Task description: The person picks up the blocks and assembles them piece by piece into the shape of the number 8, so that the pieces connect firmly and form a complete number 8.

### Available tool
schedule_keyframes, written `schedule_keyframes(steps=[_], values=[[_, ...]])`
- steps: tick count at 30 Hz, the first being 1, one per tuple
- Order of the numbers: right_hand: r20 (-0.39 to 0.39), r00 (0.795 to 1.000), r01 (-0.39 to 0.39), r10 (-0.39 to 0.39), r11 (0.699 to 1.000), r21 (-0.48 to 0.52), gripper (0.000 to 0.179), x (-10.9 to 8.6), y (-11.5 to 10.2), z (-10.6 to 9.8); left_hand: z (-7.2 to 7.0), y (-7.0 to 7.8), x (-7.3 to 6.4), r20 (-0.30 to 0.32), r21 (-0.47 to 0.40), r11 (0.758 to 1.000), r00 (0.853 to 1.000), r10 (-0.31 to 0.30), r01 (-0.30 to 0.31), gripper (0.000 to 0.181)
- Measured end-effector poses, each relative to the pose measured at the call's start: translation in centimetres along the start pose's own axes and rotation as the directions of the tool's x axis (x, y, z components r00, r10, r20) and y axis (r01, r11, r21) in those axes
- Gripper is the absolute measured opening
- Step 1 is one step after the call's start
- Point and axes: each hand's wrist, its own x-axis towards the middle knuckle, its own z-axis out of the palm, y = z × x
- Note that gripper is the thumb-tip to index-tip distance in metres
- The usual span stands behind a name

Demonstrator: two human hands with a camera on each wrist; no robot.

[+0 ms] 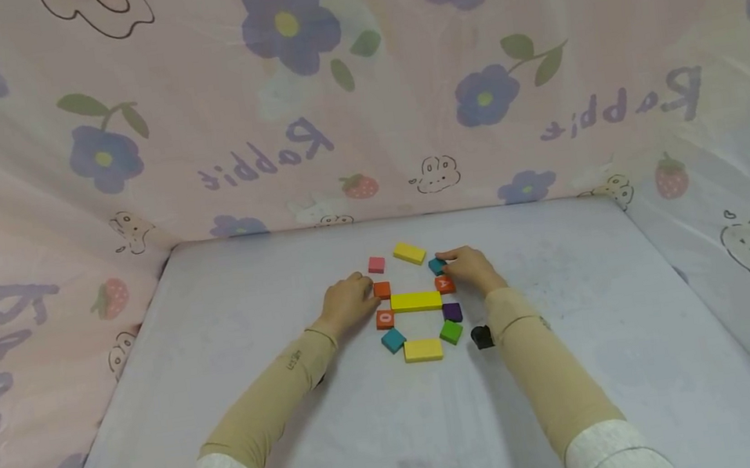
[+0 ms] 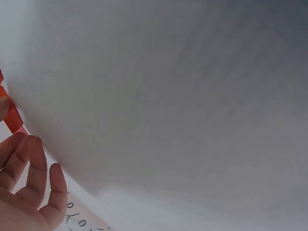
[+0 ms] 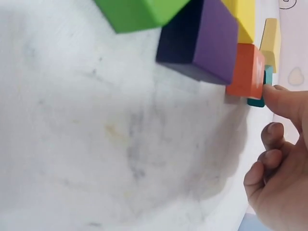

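Several toy blocks form a figure-eight outline. My left hand [image 1: 348,302] lies at its left side, thumb against an orange block [image 1: 382,291]; its other fingers are loosely bent near the pink block [image 1: 376,265]. At the upper right, my right hand [image 1: 470,265] pinches a teal block [image 1: 437,266] between thumb and index finger, its other fingers curled loosely. Just below that block is an orange block with a white letter [image 1: 445,284]. A long yellow block [image 1: 416,302] forms the middle bar, and another yellow block [image 1: 409,253] lies tilted at the top.
Lower down are an orange block with a white ring [image 1: 385,320], a purple block [image 1: 452,312], a second teal block [image 1: 393,340], a green block [image 1: 451,332] and a bottom yellow block [image 1: 423,351]. A small black object [image 1: 482,337] lies by the right forearm. Patterned curtains [image 1: 394,105] surround the white table [image 1: 267,280].
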Motion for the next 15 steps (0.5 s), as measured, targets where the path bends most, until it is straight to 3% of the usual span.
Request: schedule_keyframes(steps=[15], values=[[0.059, 0.998, -0.01, 0.008, 1.0, 0.021, 0.045, 0.26, -0.17, 0.37, 0.14, -0.26, -0.08, -0.007, 0.005, 1.0, 1.0, 0.003, -0.003, 0.036]])
